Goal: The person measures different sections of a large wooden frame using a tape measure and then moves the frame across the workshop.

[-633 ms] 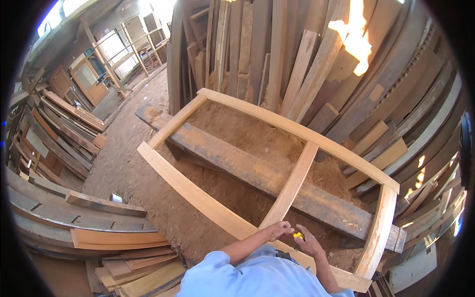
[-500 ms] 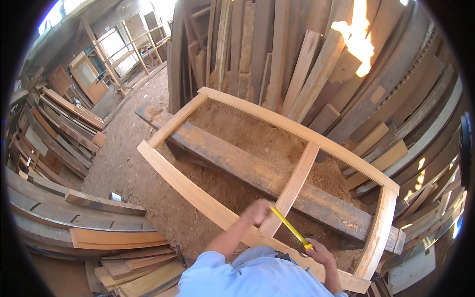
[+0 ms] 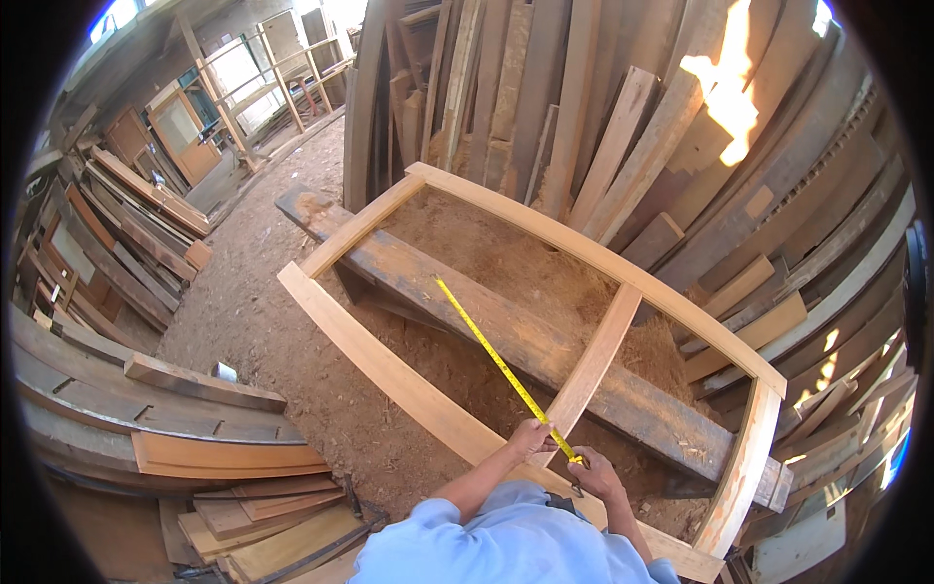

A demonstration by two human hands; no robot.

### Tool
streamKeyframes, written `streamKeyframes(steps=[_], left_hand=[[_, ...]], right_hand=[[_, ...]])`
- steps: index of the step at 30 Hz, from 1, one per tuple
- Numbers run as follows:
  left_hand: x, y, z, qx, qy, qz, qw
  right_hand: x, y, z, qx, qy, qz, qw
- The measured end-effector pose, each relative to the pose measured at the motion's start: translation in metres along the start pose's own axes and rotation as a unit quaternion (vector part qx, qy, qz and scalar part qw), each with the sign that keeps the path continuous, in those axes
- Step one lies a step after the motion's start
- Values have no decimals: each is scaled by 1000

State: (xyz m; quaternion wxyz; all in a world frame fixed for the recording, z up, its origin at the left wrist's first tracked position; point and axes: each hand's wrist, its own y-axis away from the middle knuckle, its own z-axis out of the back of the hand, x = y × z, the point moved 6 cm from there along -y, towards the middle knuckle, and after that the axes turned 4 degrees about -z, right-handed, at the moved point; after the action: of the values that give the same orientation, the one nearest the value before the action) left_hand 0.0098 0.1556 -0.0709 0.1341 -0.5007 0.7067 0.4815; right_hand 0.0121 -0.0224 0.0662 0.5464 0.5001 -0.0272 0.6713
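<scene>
Left hand: fingers curled around the yellow tape blade near its lower end, resting at the foot of the frame's cross rail.
Right hand: closed on the tape measure case, at 4 o'clock from the left hand.
Tape blade: ran out toward 11 o'clock, over the dark beam, inside the wooden frame.
Change since 0.5 s earlier: the blade was far longer; then it only spanned the gap between the two hands.
</scene>
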Motion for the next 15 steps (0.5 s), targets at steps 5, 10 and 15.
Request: streamKeyframes(steps=[5, 10, 15], left_hand=[[-74, -29, 46, -81, -115, -35, 989], [-222, -42, 184, -236, -81, -164, 954], [-238, -43, 190, -268, -49, -204, 940]], right_hand=[[-50, 19, 20, -19, -15, 14, 1000], [-141, 58, 31, 42, -12, -68, 997], [-49, 18, 22, 74, -12, -50, 996]])
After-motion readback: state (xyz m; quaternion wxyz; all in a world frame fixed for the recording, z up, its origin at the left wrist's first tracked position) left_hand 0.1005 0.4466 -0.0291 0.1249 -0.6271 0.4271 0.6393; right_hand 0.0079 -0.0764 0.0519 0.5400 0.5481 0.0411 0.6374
